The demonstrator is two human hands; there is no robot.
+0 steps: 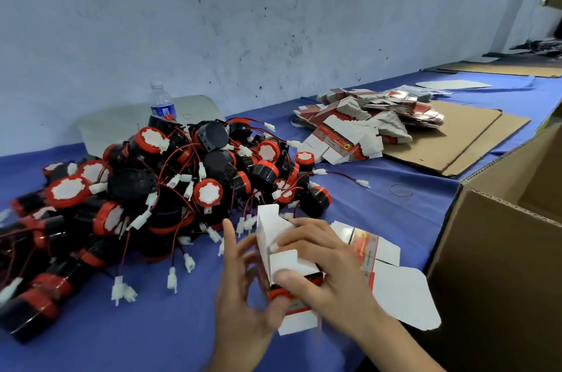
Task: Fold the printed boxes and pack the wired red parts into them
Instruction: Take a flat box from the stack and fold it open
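Observation:
A half-folded printed box (pixel 284 262), white inside with red print, is held between both hands above the blue table (pixel 380 201). My right hand (pixel 325 268) grips it from the right, thumb pressing a white flap. My left hand (pixel 240 289) holds its left side and underside. A red part shows at the box's lower opening (pixel 279 292). A big heap of red-and-black wired parts (pixel 158 189) with white connectors lies to the left. Flat printed boxes (pixel 365 125) are piled at the back, and one unfolded box (pixel 392 277) lies under my right hand.
An open brown carton (pixel 498 265) stands at the right table edge. Cardboard sheets (pixel 450 140) lie under the flat-box pile. A water bottle (pixel 162 104) stands behind the heap by the wall. A rubber band (pixel 401 190) lies on the cloth.

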